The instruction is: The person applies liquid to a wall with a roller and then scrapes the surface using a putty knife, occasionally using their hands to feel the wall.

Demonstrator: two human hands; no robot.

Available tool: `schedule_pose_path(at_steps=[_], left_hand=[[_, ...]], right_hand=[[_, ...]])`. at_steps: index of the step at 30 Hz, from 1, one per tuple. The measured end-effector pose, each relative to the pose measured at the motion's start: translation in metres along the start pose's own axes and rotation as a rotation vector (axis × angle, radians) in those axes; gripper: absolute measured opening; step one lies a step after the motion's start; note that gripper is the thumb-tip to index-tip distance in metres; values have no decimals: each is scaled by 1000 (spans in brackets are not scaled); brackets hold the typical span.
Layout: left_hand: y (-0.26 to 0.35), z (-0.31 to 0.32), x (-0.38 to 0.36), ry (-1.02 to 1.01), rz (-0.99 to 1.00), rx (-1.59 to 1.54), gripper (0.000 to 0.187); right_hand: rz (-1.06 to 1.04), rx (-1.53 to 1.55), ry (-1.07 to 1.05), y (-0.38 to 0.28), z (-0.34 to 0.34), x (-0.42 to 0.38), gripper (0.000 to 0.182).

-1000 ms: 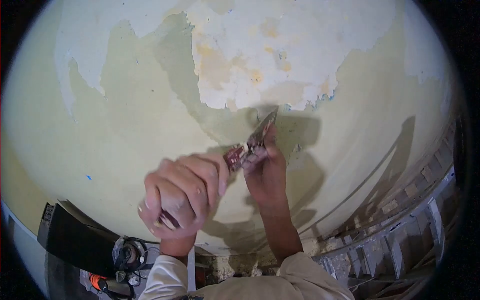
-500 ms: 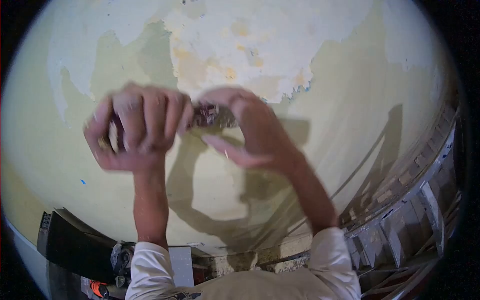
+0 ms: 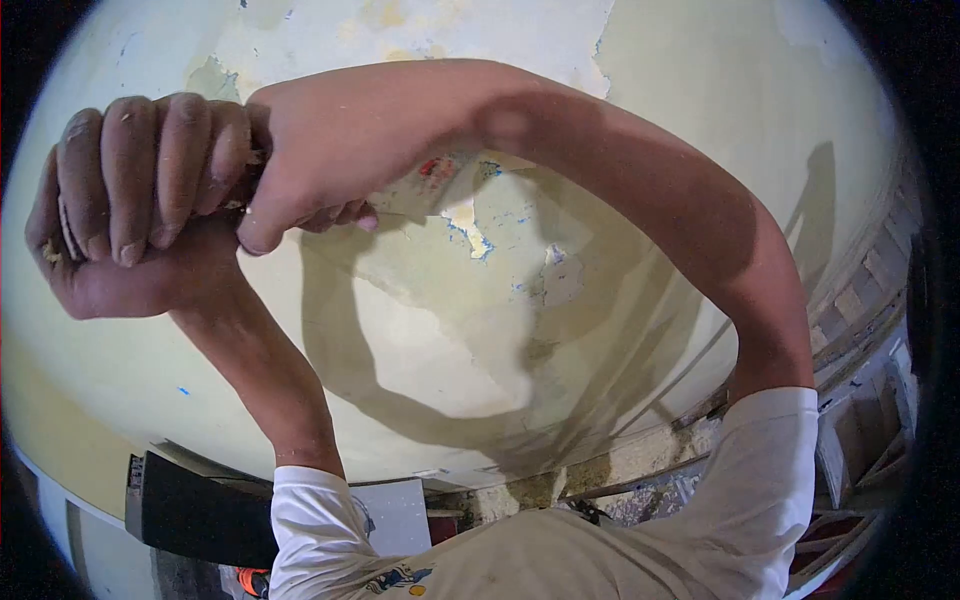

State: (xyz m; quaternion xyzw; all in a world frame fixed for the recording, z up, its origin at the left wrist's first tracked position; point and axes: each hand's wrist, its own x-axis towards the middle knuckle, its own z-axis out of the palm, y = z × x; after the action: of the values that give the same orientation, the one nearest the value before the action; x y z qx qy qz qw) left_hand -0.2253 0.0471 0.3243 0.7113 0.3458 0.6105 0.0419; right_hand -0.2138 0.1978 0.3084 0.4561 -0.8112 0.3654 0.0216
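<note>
Hands meet high against the wall [image 3: 420, 330], both raised near the top of the view. Left hand [image 3: 130, 200] is closed in a fist round the scraper [image 3: 425, 190] handle, fingers curled over it, knuckles toward the camera, the handle itself almost wholly hidden inside the grip. Right hand [image 3: 300, 170] lies just beside it, touching, with its fingers pressed down on the tool where the handle meets the blade; whether it grips or only presses cannot be told. Right forearm crosses in front of the wall, arching from the white sleeve [image 3: 770, 450] low on the right up to that hand. Scraper blade sticks out from under the right hand, flat on the wall, smeared with red and pale paint; its far edge is hard to make out. Just beyond the blade sits a patch of chipped paint [image 3: 470, 220], with blue specks about it. Below the left arm, well apart from the hands, a dark box [image 3: 190, 510] shows at the wall's foot.
</note>
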Motion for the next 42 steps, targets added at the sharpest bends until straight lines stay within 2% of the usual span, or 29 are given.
schedule_pose_path(at_steps=[3, 5, 6, 7, 9, 12, 16, 17, 19, 20, 22, 23, 25, 26, 27, 28, 29, 30, 32, 33, 34, 36, 37, 38, 40, 42], left_hand=[[-11, 5, -1, -15, 34, 5, 34], [-11, 7, 8, -63, 62, 3, 33], [1, 4, 9, 59, 1, 34, 34], [-4, -3, 16, -124, 16, -73, 34], [-13, -8, 20, -362, -19, -128, 32], [-16, 8, 16, -243, -48, 27, 33], [-25, -3, 45, -535, 12, -129, 31], [-37, -3, 43, -640, 96, -282, 18], [-43, -3, 47, -765, 128, -393, 20], [-33, -3, 50, -736, 31, -294, 25], [-22, -1, 61, -669, -92, -172, 35], [-20, 0, 68, -627, -115, -146, 39], [-45, 20, 83, -611, 4, -237, 48], [-50, 37, 79, -231, 219, 83, 48], [-53, 53, 73, 164, 419, 396, 49], [-48, 41, 72, 107, 449, 424, 53], [-43, 29, 71, 49, 480, 451, 59], [-36, 27, 71, 101, 463, 519, 55], [-29, 30, 55, 315, 348, 654, 55], [-30, 33, 42, 410, 320, 691, 58], [-40, -9, 12, 469, 365, 620, 42], [-57, -3, -52, 537, 365, 725, 48], [-83, -1, -88, 767, 510, 613, 46], [-101, 9, -125, 963, 465, 815, 50], [-146, 33, -196, 1255, 319, 796, 45], [-182, 41, -249, 1084, 253, 1223, 42]], right_hand=[[23, -137, 21, -1, 2, -6, 27], [0, -120, 68, -7, 0, -7, 26], [-12, -109, 123, -10, -4, -7, 26], [-42, -106, 127, -7, -6, -6, 27], [-37, -126, 136, -4, -4, -13, 28], [-64, -111, 151, 4, 2, -13, 32], [-8, -214, 245, -8, -7, -22, 32], [-291, -243, 358, 9, -2, -19, 32], [-724, -321, 462, 22, 1, -16, 30], [-930, -377, 526, 28, 3, -14, 30], [-139, -23, 358, 6, -11, -39, 27], [-138, -43, 340, 4, -13, -44, 27], [-186, -16, 481, 7, -11, -49, 22], [-210, 2, 548, 10, -7, -49, 21], [-339, -52, 641, 11, -1, -48, 18], [-331, -58, 619, 7, 1, -51, 18], [-203, 9, 711, -1, -3, -56, 18], [-72, 68, 801, -8, -9, -62, 22], [-355, 271, 717, 3, -37, -76, 31], [-334, 233, 873, 10, -26, -74, 34], [-231, 208, 952, 18, -13, -75, 33], [-288, 155, 879, 31, 1, -86, 33], [-340, 108, 968, 27, -5, -92, 34], [-408, 245, 965, 24, -19, -101, 35], [-485, 527, 991, 32, -33, -104, 36], [-394, 393, 974, 32, -17, -94, 36]])
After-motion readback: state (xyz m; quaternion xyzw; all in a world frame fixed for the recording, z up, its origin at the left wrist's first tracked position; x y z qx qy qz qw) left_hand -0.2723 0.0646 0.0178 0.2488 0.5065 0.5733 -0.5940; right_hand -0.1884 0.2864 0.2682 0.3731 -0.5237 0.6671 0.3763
